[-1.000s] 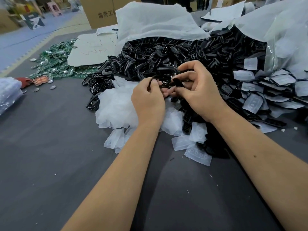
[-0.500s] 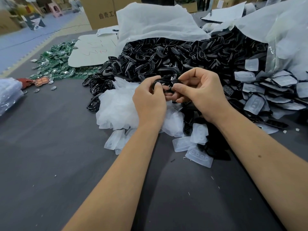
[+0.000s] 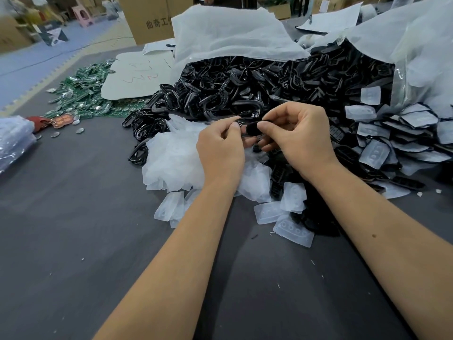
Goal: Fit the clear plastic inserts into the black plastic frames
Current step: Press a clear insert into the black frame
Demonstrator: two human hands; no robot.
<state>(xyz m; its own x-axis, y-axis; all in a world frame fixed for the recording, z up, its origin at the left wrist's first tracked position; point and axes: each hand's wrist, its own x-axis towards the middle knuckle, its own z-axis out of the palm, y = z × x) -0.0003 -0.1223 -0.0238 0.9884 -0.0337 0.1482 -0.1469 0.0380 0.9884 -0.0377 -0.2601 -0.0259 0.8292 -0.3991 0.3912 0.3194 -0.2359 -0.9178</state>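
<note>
Both hands meet above the piles and pinch one black plastic frame [image 3: 250, 126] between them. My left hand [image 3: 220, 146] holds its left end with thumb and fingers. My right hand [image 3: 297, 133] grips its right end, thumb on top. Whether a clear insert sits in the held frame is hidden by the fingers. A heap of clear inserts [image 3: 171, 158] lies just under my left hand. A large heap of black frames [image 3: 245, 87] spills from a white bag [image 3: 228, 35] behind the hands.
Frames fitted with inserts [image 3: 392, 138] are piled at the right. Loose clear inserts [image 3: 293, 229] lie near my right forearm. Green circuit boards [image 3: 81, 94] and a white card [image 3: 137, 74] lie at the far left. A plastic bag [image 3: 14, 138] sits at the left edge.
Both hands have lifted the black frame slightly off the pile and turned it between the fingers; the fingers have shifted along its ends.
</note>
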